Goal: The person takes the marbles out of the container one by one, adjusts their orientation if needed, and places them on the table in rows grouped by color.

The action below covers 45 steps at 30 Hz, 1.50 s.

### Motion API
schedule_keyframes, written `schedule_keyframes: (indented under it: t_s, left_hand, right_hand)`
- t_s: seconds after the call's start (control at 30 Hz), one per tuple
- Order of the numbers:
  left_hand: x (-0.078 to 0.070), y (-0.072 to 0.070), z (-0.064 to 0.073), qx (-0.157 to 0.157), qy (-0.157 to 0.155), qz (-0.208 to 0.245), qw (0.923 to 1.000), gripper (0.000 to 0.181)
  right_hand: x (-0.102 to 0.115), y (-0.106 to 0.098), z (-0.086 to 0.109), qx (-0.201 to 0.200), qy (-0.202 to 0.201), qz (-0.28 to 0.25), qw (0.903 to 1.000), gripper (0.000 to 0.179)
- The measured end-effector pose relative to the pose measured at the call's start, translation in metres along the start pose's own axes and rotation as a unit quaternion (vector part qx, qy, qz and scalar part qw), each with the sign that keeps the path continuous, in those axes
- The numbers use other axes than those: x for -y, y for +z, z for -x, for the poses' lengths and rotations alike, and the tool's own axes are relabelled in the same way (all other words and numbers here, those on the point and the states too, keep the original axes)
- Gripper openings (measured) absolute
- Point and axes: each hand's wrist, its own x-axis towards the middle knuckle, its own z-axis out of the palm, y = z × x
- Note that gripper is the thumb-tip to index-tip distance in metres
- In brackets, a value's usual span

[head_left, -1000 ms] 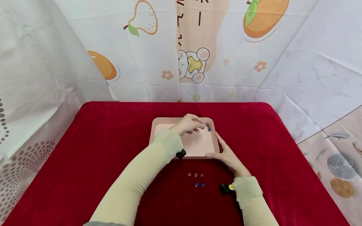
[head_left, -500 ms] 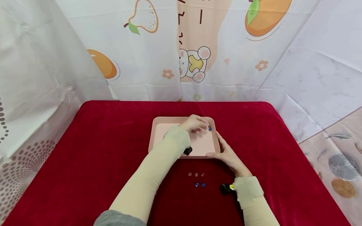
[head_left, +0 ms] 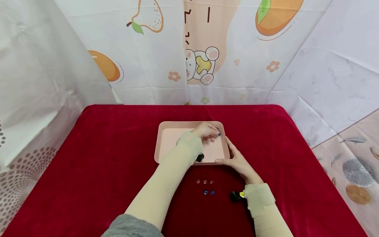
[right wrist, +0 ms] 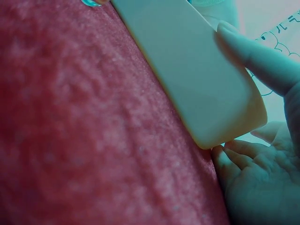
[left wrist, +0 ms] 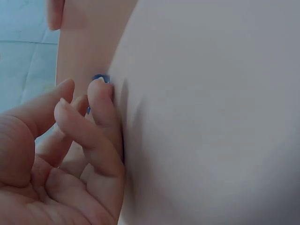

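Nearest, two blue beads (head_left: pixel 212 192) lie side by side on the red-covered table (head_left: pixel 103 164), with three clear beads (head_left: pixel 205 181) in a row just beyond — spaced apart, perhaps so each is easy to pick out. Further on, the right hand (head_left: pixel 240 163) grips the tray (head_left: pixel 219 153) at its near right corner, thumb on the near side, likely to stop it sliding. Towards the far right corner, the left hand (head_left: pixel 207 130) reaches inside, bent fingers at another blue bead (left wrist: pixel 100 77) by the wall — whether they pinch it, I cannot tell.
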Motion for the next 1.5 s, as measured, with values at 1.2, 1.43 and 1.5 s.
schedule_keyframes:
  t_s: [1.2,1.43,1.5]
  left_hand:
    - [0.001,0.018,-0.009,-0.021,0.042,-0.156,0.9866,0.013]
    - [0.001,0.012,-0.01,-0.016,0.025,-0.133,0.9906,0.011]
    - [0.001,0.011,-0.009,-0.016,0.023,-0.123,0.9921,0.008]
  right_hand:
    - [0.001,0.002,0.001,-0.004,-0.007,-0.001,1.0,0.107]
    - [0.001,0.001,0.001,-0.006,-0.011,-0.004,0.9999,0.107]
    - [0.001,0.001,0.001,-0.006,-0.012,-0.004,0.9999,0.107]
